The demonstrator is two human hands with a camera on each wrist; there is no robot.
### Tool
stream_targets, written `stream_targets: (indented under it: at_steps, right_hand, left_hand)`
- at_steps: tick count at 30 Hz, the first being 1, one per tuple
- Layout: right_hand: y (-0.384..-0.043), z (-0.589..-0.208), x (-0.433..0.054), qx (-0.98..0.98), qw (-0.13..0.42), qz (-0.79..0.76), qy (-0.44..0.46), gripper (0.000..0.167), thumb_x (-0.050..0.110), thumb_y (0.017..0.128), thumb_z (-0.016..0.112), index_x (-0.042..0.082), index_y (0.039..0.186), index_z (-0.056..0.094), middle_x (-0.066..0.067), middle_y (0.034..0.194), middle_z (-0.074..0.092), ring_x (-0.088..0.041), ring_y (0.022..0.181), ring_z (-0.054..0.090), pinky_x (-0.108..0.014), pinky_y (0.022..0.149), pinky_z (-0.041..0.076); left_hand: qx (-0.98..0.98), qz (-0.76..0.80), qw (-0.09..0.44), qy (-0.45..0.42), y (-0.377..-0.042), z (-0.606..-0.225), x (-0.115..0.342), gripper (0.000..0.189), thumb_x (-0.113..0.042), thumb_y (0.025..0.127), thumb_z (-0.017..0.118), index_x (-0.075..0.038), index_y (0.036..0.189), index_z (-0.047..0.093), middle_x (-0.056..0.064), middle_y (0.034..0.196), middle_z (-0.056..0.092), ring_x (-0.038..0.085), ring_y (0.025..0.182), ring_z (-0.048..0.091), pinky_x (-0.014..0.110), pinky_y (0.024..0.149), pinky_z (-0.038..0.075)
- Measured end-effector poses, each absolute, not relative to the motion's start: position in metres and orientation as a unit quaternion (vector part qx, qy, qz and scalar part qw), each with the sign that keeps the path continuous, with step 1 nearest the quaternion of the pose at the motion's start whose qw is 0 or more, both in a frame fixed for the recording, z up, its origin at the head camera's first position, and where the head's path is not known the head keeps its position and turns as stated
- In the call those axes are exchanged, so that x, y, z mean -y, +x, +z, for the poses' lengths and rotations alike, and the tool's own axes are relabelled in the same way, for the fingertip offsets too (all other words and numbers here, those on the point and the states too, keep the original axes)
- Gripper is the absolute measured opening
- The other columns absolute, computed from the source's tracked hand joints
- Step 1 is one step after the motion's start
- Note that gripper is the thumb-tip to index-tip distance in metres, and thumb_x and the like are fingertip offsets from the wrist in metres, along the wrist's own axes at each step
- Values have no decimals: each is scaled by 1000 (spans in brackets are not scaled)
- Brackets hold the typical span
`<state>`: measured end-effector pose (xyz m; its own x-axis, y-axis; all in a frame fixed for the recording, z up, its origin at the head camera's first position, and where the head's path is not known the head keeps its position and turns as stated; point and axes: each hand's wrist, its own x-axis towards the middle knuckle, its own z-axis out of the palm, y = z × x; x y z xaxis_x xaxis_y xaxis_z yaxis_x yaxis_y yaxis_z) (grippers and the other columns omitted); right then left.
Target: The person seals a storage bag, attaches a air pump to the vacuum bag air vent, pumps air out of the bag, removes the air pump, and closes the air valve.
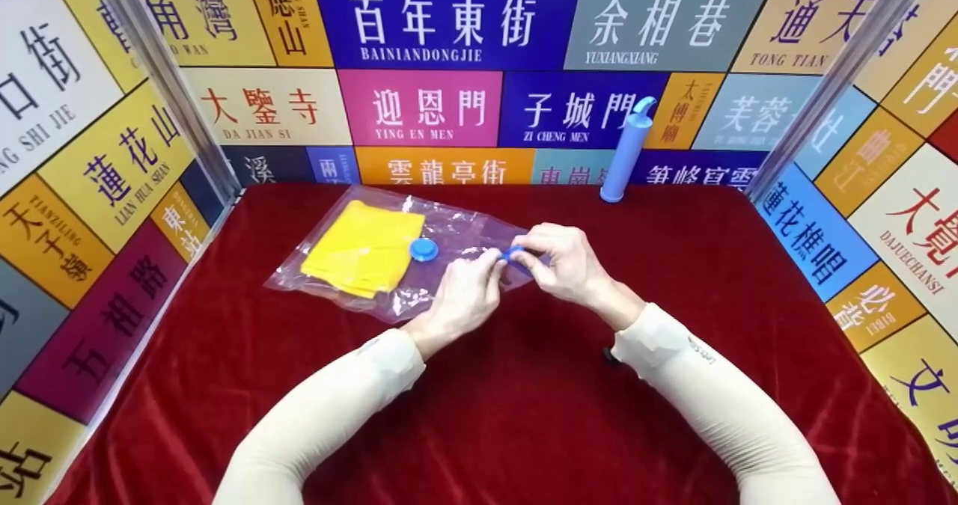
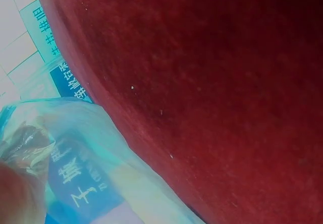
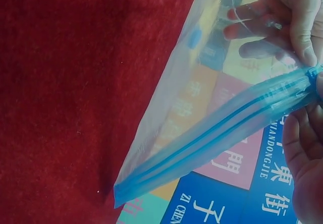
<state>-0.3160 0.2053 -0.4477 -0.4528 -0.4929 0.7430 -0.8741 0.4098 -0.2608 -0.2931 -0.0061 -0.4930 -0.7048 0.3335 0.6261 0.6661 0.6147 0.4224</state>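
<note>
A clear vacuum storage bag [image 1: 468, 228] lies over the cloth with a folded yellow fabric piece [image 1: 363, 247] inside. A round blue valve [image 1: 423, 249] is on its upper face. At the bag's right end, my left hand [image 1: 468, 292] grips the plastic near the zip, thumb in front and fingers showing through behind. Close beside it, my right hand [image 1: 565, 262] pinches the small blue zip slider [image 3: 314, 75], which the fingers partly cover. Two blue zip lines [image 3: 222, 125] run along the bag's mouth in the right wrist view. The left wrist view shows only part of a hand [image 2: 17, 199].
A blue hand pump [image 1: 627, 153] stands upright at the back right of the table, beyond my right hand. Dark red velvet [image 1: 516, 415] covers the table. Panels printed with signs [image 1: 419, 108] enclose the back and both sides.
</note>
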Motion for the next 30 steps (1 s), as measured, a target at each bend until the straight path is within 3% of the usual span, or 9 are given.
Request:
stream_targets:
  at_steps: [13, 30]
  right_hand:
    - [-318, -448, -209, 780, 302, 317, 447, 7, 3, 94, 86, 3, 100, 86, -14, 83, 79, -28, 72, 69, -39, 64, 58]
    - [-317, -443, -211, 794, 288, 299, 444, 7, 2, 93, 87, 3, 100, 86, -12, 82, 78, -27, 69, 65, -37, 60, 53]
  left_hand:
    - [856, -348, 251, -289, -294, -493, 4, 25, -20, 116, 61, -10, 98, 73, 5, 81, 84, 27, 71, 81, 44, 63, 65]
    - [841, -380, 265, -280, -294, -488, 5, 26, -20, 114, 64, -8, 94, 74, 6, 82, 84, 26, 71, 80, 43, 64, 63]
